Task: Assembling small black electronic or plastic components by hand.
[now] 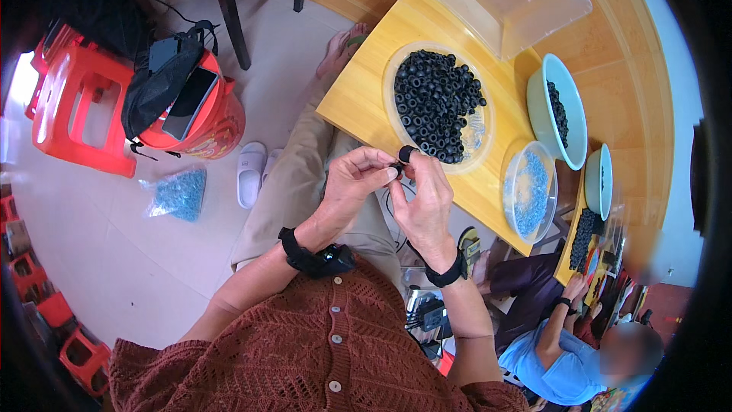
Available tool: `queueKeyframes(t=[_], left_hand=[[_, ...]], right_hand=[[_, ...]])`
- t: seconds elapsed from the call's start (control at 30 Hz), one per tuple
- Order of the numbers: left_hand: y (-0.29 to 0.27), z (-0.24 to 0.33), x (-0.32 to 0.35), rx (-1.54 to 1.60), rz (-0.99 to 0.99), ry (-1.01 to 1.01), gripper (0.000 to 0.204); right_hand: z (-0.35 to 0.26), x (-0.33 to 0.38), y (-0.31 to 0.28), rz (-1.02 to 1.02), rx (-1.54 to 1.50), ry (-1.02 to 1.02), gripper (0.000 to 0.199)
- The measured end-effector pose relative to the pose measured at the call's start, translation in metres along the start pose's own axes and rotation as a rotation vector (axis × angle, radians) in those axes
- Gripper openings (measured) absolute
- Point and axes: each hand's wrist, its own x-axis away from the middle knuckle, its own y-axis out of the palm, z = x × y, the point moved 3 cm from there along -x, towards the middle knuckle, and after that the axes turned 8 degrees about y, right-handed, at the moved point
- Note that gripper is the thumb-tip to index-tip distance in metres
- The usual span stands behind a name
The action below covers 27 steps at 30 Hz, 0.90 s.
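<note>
Black rubber is what we see pinched at the centre: a small black ring (406,154) sits at the tips of both hands, just above the worktop's near edge. Our left hand (352,183) has its fingers (381,166) closed together on the ring's left side, and our right hand (424,202) has its thumb and forefinger clamped on it from the right, so the ring is held between the two, clear of the lap below. Just beyond the fingers, a clear round tray (479,133) holds a heap of black rings (436,101). Right of it stands a clear tub of small blue parts (528,192), then a pale green bowl (563,80). All rest on the yellow wooden worktop (362,91). Lower right, another person's hand (573,288) works apart from ours.
</note>
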Motion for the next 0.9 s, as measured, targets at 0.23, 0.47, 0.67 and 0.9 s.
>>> queueKeyframes(t=[0.23, 0.47, 0.67, 0.9], left_hand=[[0.003, 0.006, 0.000, 0.004, -0.033, -0.054, 0.020], [0.014, 0.003, 0.002, -0.162, -0.045, -0.156, 0.026], [0.007, 0.001, 0.007, -0.387, -0.236, -0.123, 0.020], [0.006, -0.003, 0.010, -0.261, -0.087, -0.148, 0.020]], right_hand=[[0.002, 0.000, -0.008, -0.022, 0.024, 0.020, 0.038], [0.005, 0.008, -0.019, -0.044, 0.244, -0.072, 0.032], [0.005, 0.013, -0.008, -0.081, 0.293, -0.108, 0.030], [0.007, 0.021, 0.003, -0.131, 0.368, -0.090, 0.032]])
